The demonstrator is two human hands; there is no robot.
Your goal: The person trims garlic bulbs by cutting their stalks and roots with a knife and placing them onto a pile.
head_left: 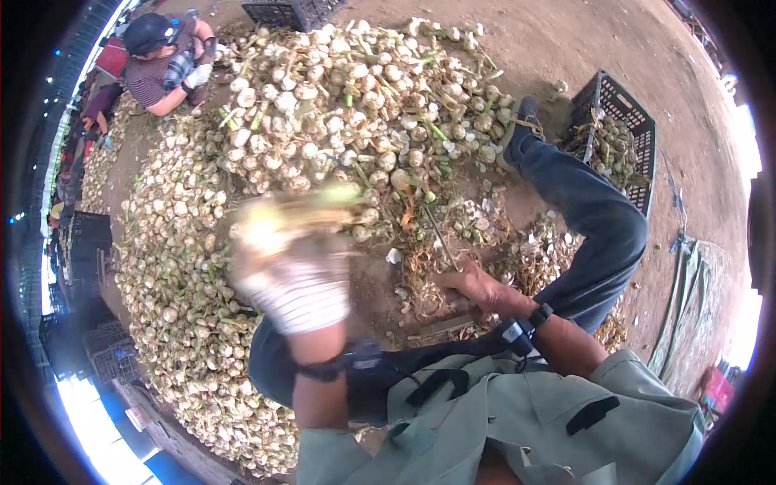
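Note:
My left hand (295, 283), in a white striped glove, is smeared by motion over the garlic pile. It is closed on garlic (267, 230) with a pale green stem, also blurred. My bare right hand (477, 287) is wrapped round the lower end of a thin, dark, knife-like tool (439, 233), which points up and away from me. Dry roots and leaf trimmings (424, 283) lie beside and below the tool. In front of both hands spreads a large heap of garlic bulbs (356, 89), several with cut green stems.
A black plastic crate (647, 133) holding garlic stands right of my foot (521, 133). Another person (166, 69) in a cap sits at the upper left, beside the heap. Dark crates (113, 352) stand at the left. A green tarp (683, 299) lies on the dirt at the right.

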